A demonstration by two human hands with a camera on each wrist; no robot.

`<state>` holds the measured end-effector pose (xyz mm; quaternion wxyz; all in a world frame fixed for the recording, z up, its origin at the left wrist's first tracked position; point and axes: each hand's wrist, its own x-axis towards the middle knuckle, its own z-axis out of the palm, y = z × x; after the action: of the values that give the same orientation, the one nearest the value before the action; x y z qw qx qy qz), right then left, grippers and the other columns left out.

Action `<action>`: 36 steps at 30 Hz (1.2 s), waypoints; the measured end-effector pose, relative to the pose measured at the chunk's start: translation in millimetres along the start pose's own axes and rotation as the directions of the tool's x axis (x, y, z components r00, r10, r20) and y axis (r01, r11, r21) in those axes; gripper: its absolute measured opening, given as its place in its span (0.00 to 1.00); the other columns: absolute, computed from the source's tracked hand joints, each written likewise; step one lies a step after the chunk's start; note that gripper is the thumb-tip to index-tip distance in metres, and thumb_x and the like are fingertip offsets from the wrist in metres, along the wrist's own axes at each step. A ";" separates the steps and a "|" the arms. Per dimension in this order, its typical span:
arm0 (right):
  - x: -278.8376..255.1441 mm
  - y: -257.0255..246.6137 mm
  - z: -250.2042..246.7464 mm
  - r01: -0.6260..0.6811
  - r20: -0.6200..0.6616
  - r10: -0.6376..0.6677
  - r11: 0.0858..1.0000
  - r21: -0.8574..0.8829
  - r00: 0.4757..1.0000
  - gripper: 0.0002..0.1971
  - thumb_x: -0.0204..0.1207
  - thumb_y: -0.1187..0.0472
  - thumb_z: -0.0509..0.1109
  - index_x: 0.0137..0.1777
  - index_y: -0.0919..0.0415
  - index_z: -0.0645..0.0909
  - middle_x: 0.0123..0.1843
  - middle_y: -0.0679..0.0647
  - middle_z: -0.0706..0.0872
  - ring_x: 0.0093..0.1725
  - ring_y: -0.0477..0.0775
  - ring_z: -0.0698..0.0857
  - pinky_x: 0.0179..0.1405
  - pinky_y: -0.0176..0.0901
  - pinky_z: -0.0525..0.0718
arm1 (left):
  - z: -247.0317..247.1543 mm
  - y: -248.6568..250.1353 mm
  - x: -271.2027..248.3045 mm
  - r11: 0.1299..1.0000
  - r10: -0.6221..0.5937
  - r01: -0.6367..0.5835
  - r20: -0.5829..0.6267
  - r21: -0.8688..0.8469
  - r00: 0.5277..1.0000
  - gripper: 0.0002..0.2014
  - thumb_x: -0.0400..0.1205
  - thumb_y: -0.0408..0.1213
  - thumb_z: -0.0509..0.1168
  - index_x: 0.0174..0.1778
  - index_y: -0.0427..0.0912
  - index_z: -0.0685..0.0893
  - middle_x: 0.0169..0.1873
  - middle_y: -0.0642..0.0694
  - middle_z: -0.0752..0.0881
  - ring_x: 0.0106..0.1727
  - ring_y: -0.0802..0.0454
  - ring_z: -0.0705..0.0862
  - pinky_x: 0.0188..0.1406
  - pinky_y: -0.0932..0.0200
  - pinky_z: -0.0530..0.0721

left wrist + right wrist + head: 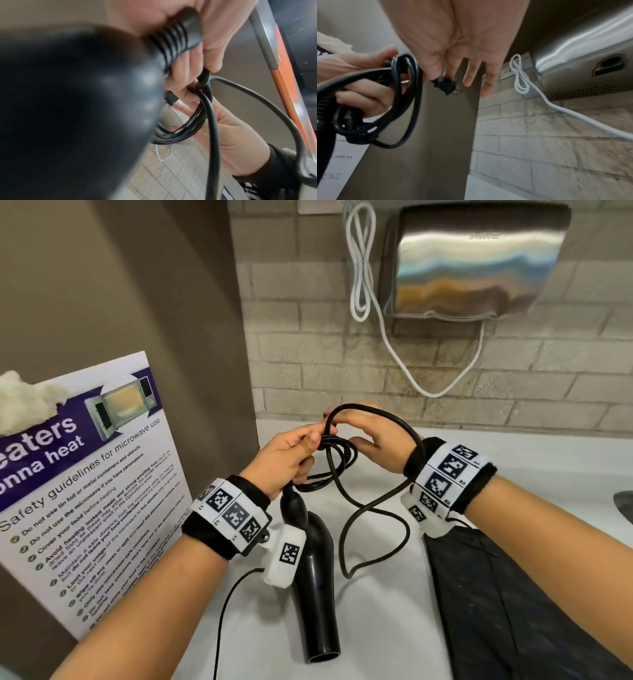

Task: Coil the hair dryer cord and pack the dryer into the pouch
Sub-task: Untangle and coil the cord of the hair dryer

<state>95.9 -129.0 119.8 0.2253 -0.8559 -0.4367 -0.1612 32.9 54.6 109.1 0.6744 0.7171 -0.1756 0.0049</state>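
Observation:
The black hair dryer (313, 577) hangs nozzle-down over the white counter (387, 638). My left hand (291, 453) grips its ribbed cord end (175, 44) together with several coils of black cord (337, 455). In the right wrist view my right hand (453, 56) pinches the plug (447, 86) between thumb and forefinger, the other fingers straight. A loose cord loop (376, 508) runs over my right wrist and sags to the counter. The black pouch (507, 594) lies flat on the counter under my right forearm.
A steel hand dryer (479, 261) and a looped white cable (359, 268) hang on the brick wall behind. A microwave safety poster (85, 491) leans at the left. A sink edge (625, 505) shows at far right.

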 end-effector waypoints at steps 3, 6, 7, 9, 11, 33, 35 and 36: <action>4.8 0.6 1.3 0.051 -0.015 -0.051 0.999 -0.019 0.999 0.20 0.72 0.70 0.66 0.63 0.56 0.76 0.61 0.51 0.82 0.60 0.58 0.80 0.63 0.53 0.76 | -0.8 -0.6 -0.7 0.999 -0.006 0.006 -0.002 -0.032 1.000 0.13 0.85 0.38 0.50 0.54 0.49 0.80 0.30 0.62 0.84 0.17 0.62 0.60 0.15 0.70 0.60; 8.8 3.3 2.9 0.096 -0.057 -0.100 0.994 -0.059 0.993 0.13 0.74 0.65 0.67 0.58 0.53 0.78 0.53 0.41 0.79 0.49 0.41 0.75 0.56 0.42 0.69 | -1.2 -1.9 -0.9 0.998 -0.003 0.003 0.000 -0.061 1.000 0.13 0.85 0.38 0.50 0.54 0.49 0.80 0.24 0.58 0.81 0.16 0.62 0.60 0.15 0.70 0.60; 10.0 3.3 2.0 0.088 -0.067 -0.092 0.994 -0.057 0.994 0.11 0.74 0.64 0.67 0.56 0.57 0.80 0.52 0.43 0.80 0.48 0.40 0.74 0.55 0.38 0.67 | -0.6 -2.3 -1.0 0.998 0.004 -0.004 0.000 -0.063 1.000 0.13 0.85 0.38 0.50 0.55 0.49 0.80 0.23 0.56 0.79 0.16 0.61 0.60 0.15 0.69 0.60; 12.1 2.6 -0.6 0.031 -0.070 -0.034 0.999 -0.043 0.997 0.08 0.73 0.66 0.67 0.52 0.64 0.81 0.47 0.53 0.84 0.47 0.48 0.77 0.51 0.35 0.68 | -0.4 -3.8 -0.7 0.998 0.023 -0.024 -0.019 -0.062 1.000 0.12 0.85 0.37 0.51 0.54 0.50 0.80 0.29 0.52 0.78 0.16 0.61 0.61 0.15 0.68 0.62; 10.0 5.5 -2.3 -0.088 -0.014 0.087 0.994 -0.066 0.996 0.06 0.74 0.68 0.67 0.50 0.66 0.80 0.42 0.54 0.80 0.44 0.52 0.76 0.46 0.37 0.68 | -1.6 -5.0 -0.3 0.996 0.026 -0.031 -0.057 -0.080 0.998 0.12 0.85 0.38 0.51 0.53 0.50 0.80 0.38 0.46 0.77 0.17 0.61 0.61 0.15 0.69 0.64; -39.0 48.4 45.5 -0.672 0.470 0.652 0.724 -0.154 0.595 0.26 0.79 0.62 0.62 0.76 0.48 0.63 0.68 0.53 0.77 0.65 0.56 0.78 0.62 0.39 0.73 | 1.8 -2.7 0.4 0.979 0.001 -0.012 -0.053 -0.206 0.999 0.13 0.85 0.38 0.50 0.59 0.51 0.78 0.28 0.58 0.77 0.16 0.63 0.60 0.13 0.70 0.62; -31.2 24.2 46.9 -0.599 0.422 0.479 0.771 0.218 0.770 0.26 0.79 0.68 0.61 0.75 0.49 0.63 0.64 0.51 0.78 0.59 0.52 0.80 0.54 0.29 0.75 | 2.5 -2.9 1.0 0.977 -0.004 -0.006 -0.046 -0.214 0.999 0.12 0.83 0.40 0.53 0.58 0.51 0.78 0.38 0.51 0.80 0.16 0.62 0.62 0.13 0.70 0.63; -27.2 12.2 46.4 -0.536 0.378 0.403 0.756 0.376 0.833 0.26 0.79 0.71 0.61 0.74 0.51 0.65 0.61 0.47 0.80 0.56 0.49 0.81 0.50 0.22 0.75 | 2.5 -2.5 0.8 0.977 -0.001 -0.007 -0.039 -0.211 0.999 0.13 0.81 0.42 0.54 0.59 0.51 0.78 0.41 0.48 0.79 0.16 0.62 0.62 0.13 0.70 0.63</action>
<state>94.1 -129.3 64.6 0.3952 -0.8719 -0.2577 0.1309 33.8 52.0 106.6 0.7502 0.6408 -0.1629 0.0013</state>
